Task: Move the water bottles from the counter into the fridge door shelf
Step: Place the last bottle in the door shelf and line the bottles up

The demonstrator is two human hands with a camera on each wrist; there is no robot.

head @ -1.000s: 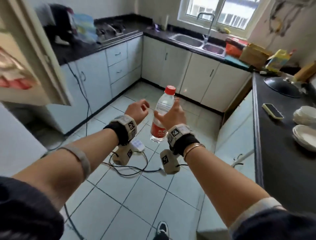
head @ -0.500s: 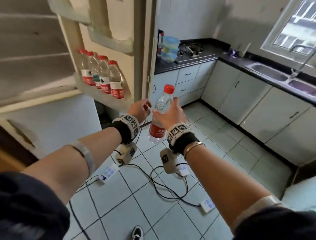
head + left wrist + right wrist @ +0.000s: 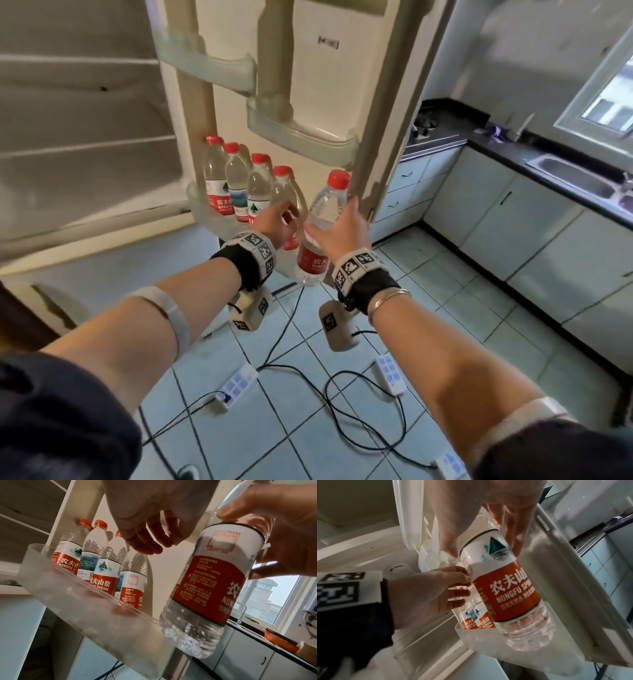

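Note:
My right hand [image 3: 337, 226] grips a clear water bottle [image 3: 313, 260] with a red cap and red label, tilted slightly, just right of the lowest fridge door shelf [image 3: 205, 212]. In the right wrist view the bottle [image 3: 503, 588] hangs over the frosted shelf's [image 3: 476, 635] right end. Several like bottles [image 3: 236, 181] stand in a row at the shelf's left. My left hand [image 3: 287, 216] hovers in front of the nearest standing bottle with fingers loosely curled and holding nothing. The left wrist view shows those fingers [image 3: 147, 536] above the row of bottles [image 3: 102, 574] and the held bottle [image 3: 209, 577] at right.
The fridge door stands open with two higher door shelves [image 3: 301, 133]. Bare fridge shelves [image 3: 85, 147] are at the left. Power strips [image 3: 238, 383] and black cables lie on the tiled floor. A dark counter with a sink [image 3: 568, 178] runs along the right.
The view has swung left from the kitchen counters to the open fridge. Both hands, the right still holding the bottle, have come up close to the lowest door shelf.

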